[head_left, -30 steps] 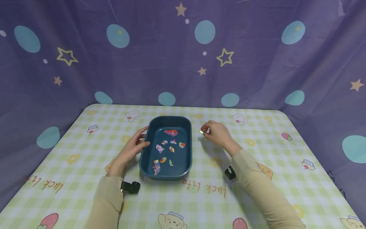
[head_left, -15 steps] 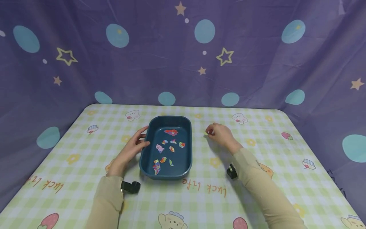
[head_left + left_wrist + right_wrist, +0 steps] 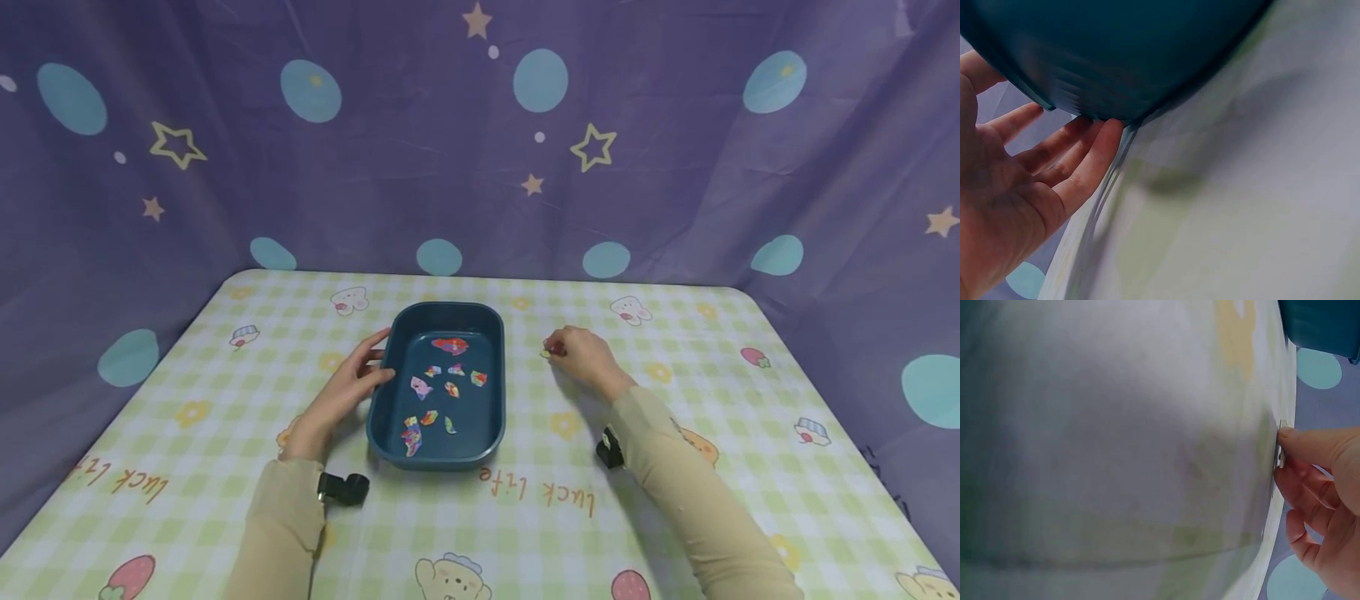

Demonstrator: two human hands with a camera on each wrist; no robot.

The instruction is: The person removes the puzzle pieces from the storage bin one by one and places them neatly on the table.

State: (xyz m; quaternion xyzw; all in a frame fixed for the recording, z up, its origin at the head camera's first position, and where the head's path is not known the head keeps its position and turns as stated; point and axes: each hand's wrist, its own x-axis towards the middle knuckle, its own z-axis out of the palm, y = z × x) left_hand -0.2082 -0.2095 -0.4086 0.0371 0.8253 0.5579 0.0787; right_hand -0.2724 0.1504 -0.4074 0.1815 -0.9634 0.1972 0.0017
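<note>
A dark teal rectangular tray [image 3: 474,425] stands left of the table's middle, with several colourful, irregular puzzle pieces lying apart on its floor, among them a red one [image 3: 451,346] at the far end. Against the tray's left side rests my left hand [image 3: 341,396], its thumb at the rim. In the left wrist view the extended fingers [image 3: 1094,162] touch the outer wall low down. Right of the tray, my right hand [image 3: 588,358] pinches a small flat puzzle piece [image 3: 1283,453] between thumb and fingers, close over the tablecloth. The fingers cover most of this piece.
A green-and-white checked tablecloth [image 3: 525,550] with printed cartoons covers the table. Behind it hangs a purple curtain [image 3: 450,200] with stars and blue spots. Black wrist cameras sit on the left wrist [image 3: 345,489] and the right wrist [image 3: 610,448].
My right hand has moved a little right and towards me, away from the tray, with the piece lowered close to the cloth. The left hand and tray stay put.
</note>
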